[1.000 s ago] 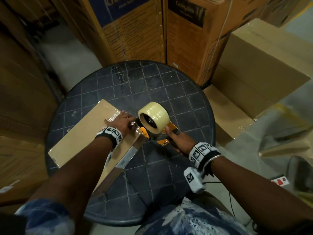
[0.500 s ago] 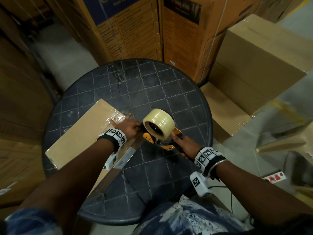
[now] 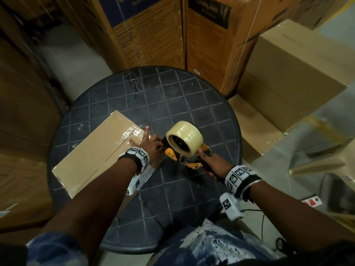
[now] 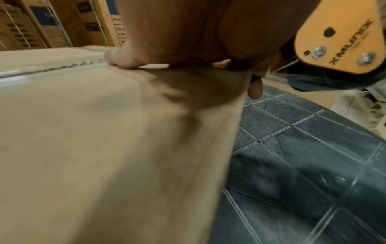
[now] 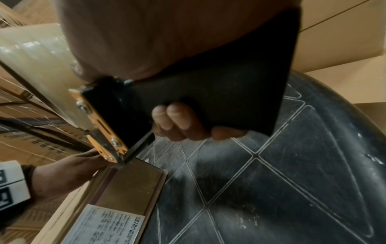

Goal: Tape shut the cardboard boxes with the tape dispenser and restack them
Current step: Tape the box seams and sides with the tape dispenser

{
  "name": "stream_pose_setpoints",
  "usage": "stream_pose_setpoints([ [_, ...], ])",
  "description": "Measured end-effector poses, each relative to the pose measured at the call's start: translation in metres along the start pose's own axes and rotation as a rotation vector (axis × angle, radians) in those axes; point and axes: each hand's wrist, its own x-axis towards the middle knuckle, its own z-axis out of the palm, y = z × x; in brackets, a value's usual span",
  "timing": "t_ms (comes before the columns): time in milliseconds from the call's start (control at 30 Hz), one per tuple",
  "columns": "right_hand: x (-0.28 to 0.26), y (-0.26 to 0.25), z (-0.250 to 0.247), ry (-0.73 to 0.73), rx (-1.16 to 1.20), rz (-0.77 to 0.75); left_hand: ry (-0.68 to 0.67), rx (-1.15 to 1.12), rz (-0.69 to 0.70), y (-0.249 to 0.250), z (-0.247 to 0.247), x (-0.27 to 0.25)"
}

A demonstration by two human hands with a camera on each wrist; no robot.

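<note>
A flat cardboard box (image 3: 92, 154) lies on the left and near part of a round dark table (image 3: 192, 104) with a grid pattern. Clear tape (image 3: 132, 132) covers the far right end of its top seam.

The left hand (image 3: 151, 144) rests on the right end of the box, palm down. Its fingers are mostly straight; in the left wrist view one fingertip (image 4: 120, 59) presses on the taped seam and another (image 4: 254, 90) hangs over the box edge.

The right hand (image 3: 211, 162) holds the tape dispenser (image 3: 184, 148) just to the right of the box. Its fingers (image 5: 177, 118) are curled tightly round the black handle (the thumb is hidden in this view). The dispenser carries a roll of clear tape (image 3: 184, 138) on an orange and black frame. Its front end meets the right end of the box beside the left hand; it seems to touch the edge there, but the blur makes this uncertain.

A white label (image 5: 108, 226) is on the near side face of the box. Tall printed cartons (image 3: 153, 31) stand on the far side of the table, and plain brown boxes (image 3: 299, 70) lie to the right.
</note>
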Motion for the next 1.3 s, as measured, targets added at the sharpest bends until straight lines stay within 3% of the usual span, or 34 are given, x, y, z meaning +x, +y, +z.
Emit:
stream_pose_setpoints([
  [400,0.006,0.011,0.001,0.000,-0.244,-0.007,0.041,-0.102,-0.053,0.004,0.001,-0.001],
  [967,0.029,0.016,0.006,0.024,-0.268,-0.063,0.052,-0.080,-0.018,0.010,-0.007,-0.015],
  [1300,0.038,0.010,-0.008,0.000,-0.316,-0.071,0.130,-0.158,0.037,0.000,0.005,-0.007],
])
